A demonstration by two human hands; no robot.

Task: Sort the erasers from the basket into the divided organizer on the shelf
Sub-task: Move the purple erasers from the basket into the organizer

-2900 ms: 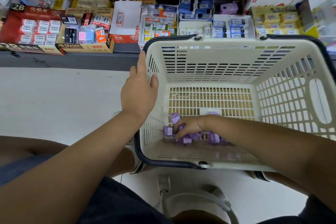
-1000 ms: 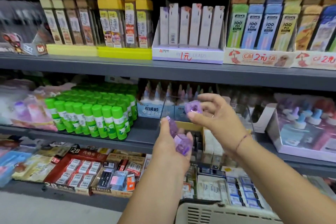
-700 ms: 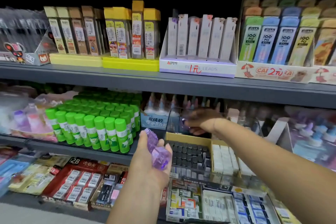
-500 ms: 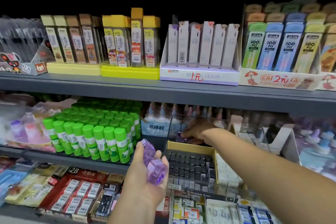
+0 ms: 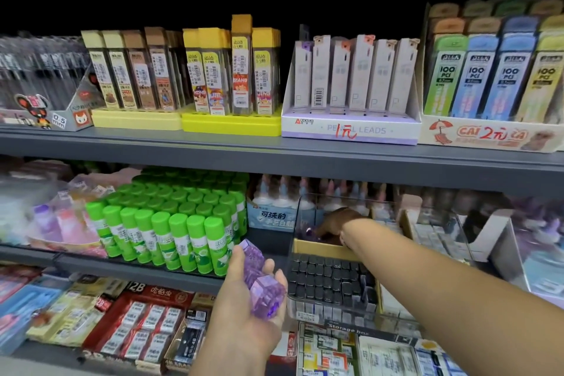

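Erasers (image 5: 262, 287) glossy translucent plastic; organizer (image 5: 300, 207) clear plastic.

Bright, even up front; black above top shelf (image 5: 274, 159). Deep shade w/ blur further back round right hand (image 5: 338, 223). Bowed, soft at edges.

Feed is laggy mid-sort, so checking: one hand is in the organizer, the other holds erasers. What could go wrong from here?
1. The purple erasers lie stacked in the cupped left hand, the top one near the thumb; one may slip off.
2. The right hand reaches over the black erasers into the rear compartment of the organizer; its forearm may drag across them.
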